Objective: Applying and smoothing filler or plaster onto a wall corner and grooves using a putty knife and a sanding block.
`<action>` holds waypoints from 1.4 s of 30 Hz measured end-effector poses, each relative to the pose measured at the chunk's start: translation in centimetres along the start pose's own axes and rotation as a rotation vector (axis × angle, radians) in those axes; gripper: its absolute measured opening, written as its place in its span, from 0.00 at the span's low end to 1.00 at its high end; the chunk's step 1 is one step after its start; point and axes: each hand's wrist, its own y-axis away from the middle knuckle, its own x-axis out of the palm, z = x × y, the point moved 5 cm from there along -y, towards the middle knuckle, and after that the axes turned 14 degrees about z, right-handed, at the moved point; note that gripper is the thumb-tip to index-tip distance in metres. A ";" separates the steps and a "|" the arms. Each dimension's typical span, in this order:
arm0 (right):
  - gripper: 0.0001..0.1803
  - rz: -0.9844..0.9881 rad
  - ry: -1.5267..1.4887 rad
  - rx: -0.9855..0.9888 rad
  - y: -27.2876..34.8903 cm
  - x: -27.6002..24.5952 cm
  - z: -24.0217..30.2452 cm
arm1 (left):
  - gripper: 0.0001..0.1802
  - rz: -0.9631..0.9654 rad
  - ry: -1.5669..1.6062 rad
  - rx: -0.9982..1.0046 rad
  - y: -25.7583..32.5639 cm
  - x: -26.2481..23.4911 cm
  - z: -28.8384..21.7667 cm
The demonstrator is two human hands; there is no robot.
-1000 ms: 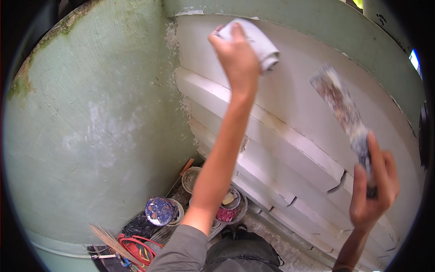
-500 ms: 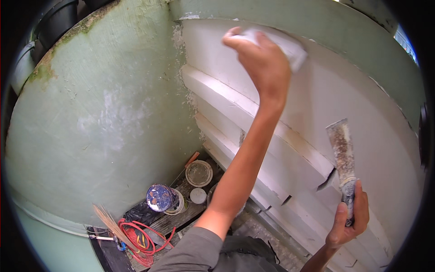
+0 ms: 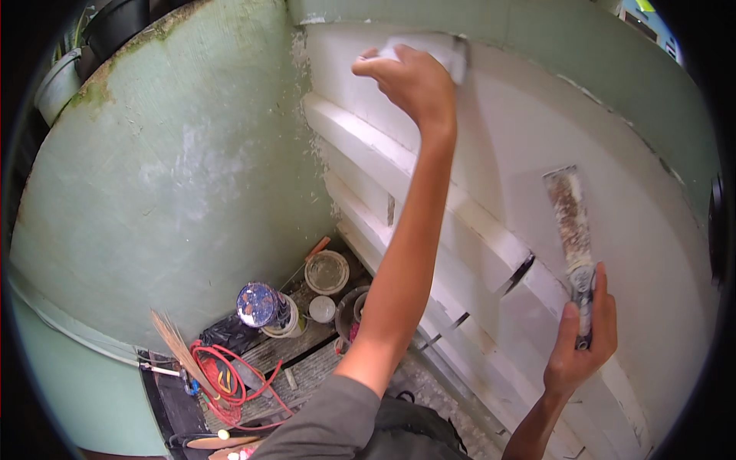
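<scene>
The left hand (image 3: 418,88), between 12 and 1 o'clock, grips a whitish, flat, block-like pad (image 3: 446,54) with a darker grey end. The pad is near the top of a smooth white plaster-like panel (image 3: 510,115), just below the grey-green painted band (image 3: 529,31) along that edge. Pad and fingers are blurred, so firm contact with the panel cannot be confirmed. The pad's long axis seems to run roughly from 9 toward 3 o'clock, dipping slightly, with the dark end facing 3 and the other end hidden under the fingers. The step in hand looks like rubbing the panel smooth; the next move calls for a flat, even stroke that stays clear of the band. At 4 o'clock the right hand (image 3: 579,366) is closed around the dark handle of a brown-stained, flat metal scraper (image 3: 573,230), held in front of the panel. Its long axis runs from nearly 12 to nearly 6 o'clock, the broad blade edge uppermost and pointing a little toward 11. A pale green plastered wall (image 3: 138,207) fills 9 o'clock, and a blue, paint-spattered round tub (image 3: 257,304) sits tilted at 8.
</scene>
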 end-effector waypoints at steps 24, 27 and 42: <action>0.29 0.019 -0.118 0.075 1.7 -1.6 -1.2 | 0.15 -0.078 -0.043 -0.059 -0.1 0.3 -1.2; 0.28 0.031 -0.125 0.015 1.8 -0.9 -0.8 | 0.15 -0.152 -0.256 0.025 -3.5 -2.2 0.4; 0.29 -0.036 -0.020 0.025 2.0 -1.3 -2.2 | 0.17 0.079 -0.227 0.005 7.9 4.9 -2.5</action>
